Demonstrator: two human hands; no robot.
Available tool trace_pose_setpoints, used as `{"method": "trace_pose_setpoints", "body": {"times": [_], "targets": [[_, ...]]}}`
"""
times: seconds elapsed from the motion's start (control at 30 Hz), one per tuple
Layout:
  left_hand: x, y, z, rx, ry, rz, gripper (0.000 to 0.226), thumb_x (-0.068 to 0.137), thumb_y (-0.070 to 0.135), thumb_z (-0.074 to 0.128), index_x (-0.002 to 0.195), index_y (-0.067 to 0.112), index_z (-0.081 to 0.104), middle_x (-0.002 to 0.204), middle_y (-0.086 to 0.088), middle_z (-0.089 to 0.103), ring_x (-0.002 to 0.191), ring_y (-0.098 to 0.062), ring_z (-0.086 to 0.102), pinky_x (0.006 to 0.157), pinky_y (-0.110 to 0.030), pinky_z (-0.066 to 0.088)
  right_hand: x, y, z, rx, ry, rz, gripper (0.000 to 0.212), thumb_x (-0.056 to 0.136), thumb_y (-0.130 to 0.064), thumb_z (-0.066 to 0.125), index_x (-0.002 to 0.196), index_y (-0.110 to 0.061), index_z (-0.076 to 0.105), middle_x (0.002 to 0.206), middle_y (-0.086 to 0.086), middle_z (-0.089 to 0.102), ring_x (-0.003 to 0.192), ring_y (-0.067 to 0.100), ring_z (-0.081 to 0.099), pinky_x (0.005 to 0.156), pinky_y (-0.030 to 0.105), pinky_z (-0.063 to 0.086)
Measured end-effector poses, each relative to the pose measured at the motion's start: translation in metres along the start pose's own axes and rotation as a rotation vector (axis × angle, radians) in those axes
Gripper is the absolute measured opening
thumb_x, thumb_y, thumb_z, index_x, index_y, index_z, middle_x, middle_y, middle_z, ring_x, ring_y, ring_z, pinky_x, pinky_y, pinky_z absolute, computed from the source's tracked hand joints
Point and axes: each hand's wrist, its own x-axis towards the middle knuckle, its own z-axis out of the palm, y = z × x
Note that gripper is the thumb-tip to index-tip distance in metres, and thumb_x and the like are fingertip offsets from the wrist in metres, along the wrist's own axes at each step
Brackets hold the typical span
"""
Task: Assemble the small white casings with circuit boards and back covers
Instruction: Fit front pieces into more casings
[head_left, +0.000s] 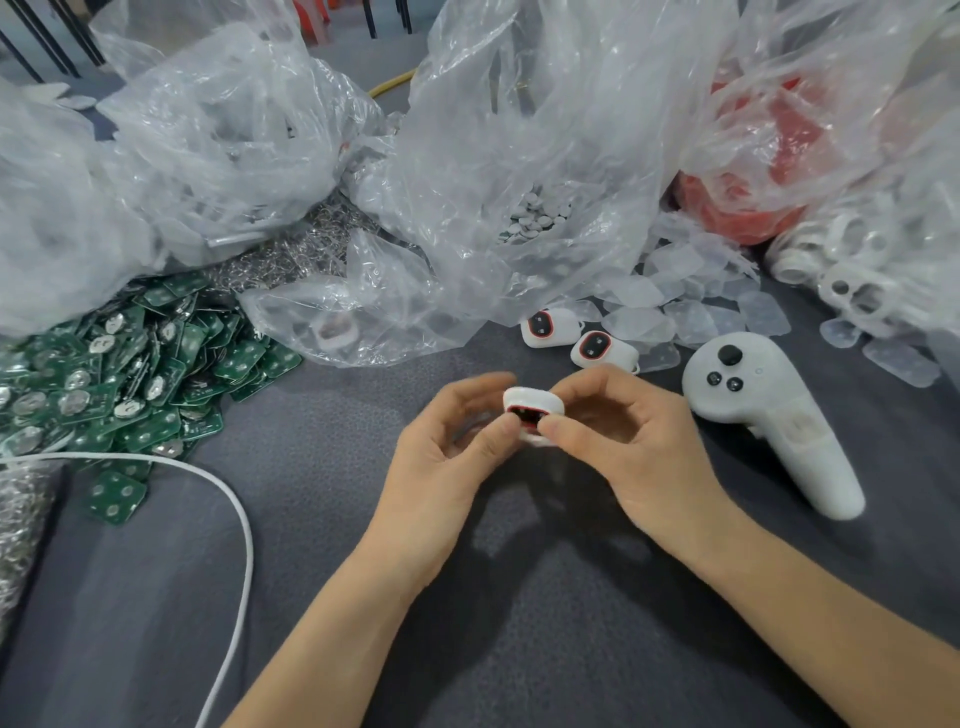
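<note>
Casing (532, 413), small white shell w/ a red-rimmed opening, is held up off the counter (363, 545) btwn both hands, approx centre of view, opening towards the camera. Left hand (452, 447) and right hand (628, 436) both pinch it: fingers (493, 441) curled narrow round its ends, thumbs on the near edge. Can't tell whether a board or back cover is inside; too small & partly hidden by thumbs.

Handling, my guess: v. light, rigid moulded plastic, smooth so a bit slippery. Thin walls & snap edges could crack if squeezed hard. Best taken by the short ends or outer rim, clear of the red ring & opening so parts can seat. Press evenly, not at one corner.

Surface: counter has a dark grey cloth-like cover, soft-looking, so dropped bits prob. won't bounce far. Green circuit boards (130, 374) heaped far left, metal clips (291, 254) behind them. Two finished casings (550, 327) lie just beyond the hands, beside clear film pieces (675, 312). White controller (769, 410) lies near the right hand, not touching. White cable (228, 499) loops across the left. Crumpled plastic bags (519, 156) fill the back, plus a red bag (753, 197) back right. Room: only dark furniture legs show at top.
</note>
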Motion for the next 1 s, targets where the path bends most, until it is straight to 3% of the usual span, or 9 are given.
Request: {"method": "trace_pose_setpoints", "body": {"times": [0.1, 0.2, 0.33, 0.5, 0.67, 0.8, 1.0], "targets": [[0.001, 0.002, 0.004, -0.149, 0.028, -0.06, 0.054, 0.079, 0.029, 0.067, 0.127, 0.008, 0.054, 0.117, -0.007, 0.069, 0.113, -0.025, 0.064, 0.096, -0.034, 0.051, -0.001, 0.0, -0.001, -0.567, 0.145, -0.463, 0.01, 0.077, -0.004, 0.074, 0.083, -0.008, 0.067, 0.085, 0.003, 0.064, 0.081, 0.013, 0.061, 0.077, 0.019, 0.048], [0.0, 0.006, 0.005, -0.274, -0.05, -0.158, 0.055, 0.081, 0.031, 0.056, 0.131, 0.008, 0.051, 0.118, -0.012, 0.068, 0.106, -0.024, 0.067, 0.086, -0.031, 0.056, -0.001, 0.003, 0.003, -0.802, 0.103, -0.615, 0.006, 0.078, -0.002, 0.074, 0.082, -0.002, 0.069, 0.087, 0.009, 0.063, 0.08, 0.024, 0.061, 0.074, 0.036, 0.049], [-0.001, 0.0, 0.003, -0.217, -0.055, -0.142, 0.045, 0.081, 0.012, 0.056, 0.126, 0.015, 0.055, 0.113, -0.006, 0.071, 0.101, -0.018, 0.068, 0.078, -0.023, 0.055, -0.004, 0.006, 0.009, -0.722, -0.033, -0.469, 0.01, 0.078, -0.012, 0.073, 0.084, -0.005, 0.071, 0.096, 0.006, 0.06, 0.089, 0.022, 0.056, 0.082, 0.027, 0.046], [-0.003, -0.002, 0.01, -0.109, -0.064, -0.066, 0.041, 0.088, 0.003, 0.052, 0.128, 0.013, 0.052, 0.118, -0.003, 0.069, 0.112, -0.018, 0.064, 0.085, -0.025, 0.054, -0.002, 0.005, 0.0, -0.54, 0.114, -0.216, 0.017, 0.078, -0.007, 0.075, 0.093, -0.015, 0.071, 0.11, 0.001, 0.055, 0.101, 0.011, 0.056, 0.089, 0.014, 0.042], [-0.005, 0.001, 0.012, -0.03, 0.007, -0.021, 0.035, 0.092, -0.006, 0.051, 0.121, 0.011, 0.06, 0.123, -0.019, 0.06, 0.103, -0.019, 0.068, 0.083, -0.022, 0.054, 0.002, -0.001, -0.001, -0.063, 0.063, 0.113, 0.039, 0.079, -0.003, 0.072, 0.106, -0.024, 0.053, 0.087, 0.006, 0.068, 0.08, 0.01, 0.068, 0.072, 0.017, 0.051], [-0.006, 0.002, 0.013, 0.022, -0.015, -0.001, 0.029, 0.092, -0.001, 0.054, 0.115, 0.015, 0.064, 0.105, -0.001, 0.073, 0.094, -0.014, 0.07, 0.076, -0.022, 0.055, 0.003, -0.003, -0.002, -0.041, 0.003, 0.141, 0.042, 0.079, 0.0, 0.071, 0.111, -0.024, 0.055, 0.081, 0.005, 0.069, 0.071, 0.01, 0.067, 0.068, 0.015, 0.051], [-0.007, 0.002, 0.013, 0.096, 0.017, 0.042, 0.027, 0.089, 0.004, 0.061, 0.111, 0.018, 0.068, 0.105, -0.003, 0.073, 0.095, -0.019, 0.07, 0.075, -0.023, 0.055, 0.003, -0.005, -0.003, -0.001, -0.038, 0.135, 0.021, 0.082, -0.001, 0.069, 0.098, -0.014, 0.066, 0.085, 0.008, 0.072, 0.074, 0.018, 0.068, 0.063, 0.022, 0.054]]}}
